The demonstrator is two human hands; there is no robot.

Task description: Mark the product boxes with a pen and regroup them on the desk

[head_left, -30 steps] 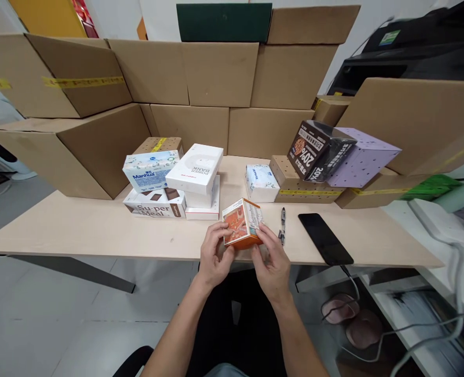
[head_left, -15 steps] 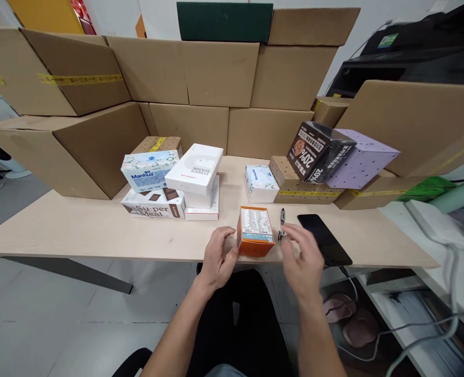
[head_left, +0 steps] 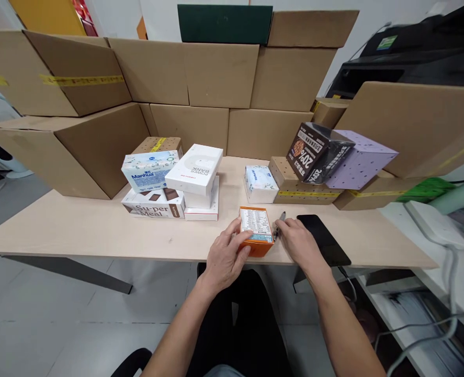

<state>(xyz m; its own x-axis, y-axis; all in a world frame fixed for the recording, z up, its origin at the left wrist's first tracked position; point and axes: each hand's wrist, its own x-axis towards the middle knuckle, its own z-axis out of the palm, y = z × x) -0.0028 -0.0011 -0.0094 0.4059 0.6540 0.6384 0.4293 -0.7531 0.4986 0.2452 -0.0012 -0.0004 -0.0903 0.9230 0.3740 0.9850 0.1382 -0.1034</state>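
Observation:
A small orange box (head_left: 256, 247) with a white printed label on top stands near the table's front edge. My left hand (head_left: 227, 256) grips it from the left, one finger laid over the label and the thumb low by the front corner. Just right of the box, my right hand (head_left: 297, 241) pinches a slim grey pen-like tool (head_left: 282, 216); the fingertips cover part of it, so its exact kind is unclear. A black phone (head_left: 326, 242) lies flat to the right of that hand.
On the left stand a Manhua tissue pack (head_left: 149, 173), a Su-per Meal box (head_left: 153, 207) and a white power bank box (head_left: 196, 167). Behind right are a small tissue pack (head_left: 261, 183), a dark box (head_left: 314, 152) and a lilac box (head_left: 365, 159). Cardboard (head_left: 216, 73) walls the back.
My left hand has moved right onto the orange box. My right hand, loosely curled beside the pen-like tool before, now pinches it, and the tool has tilted slightly.

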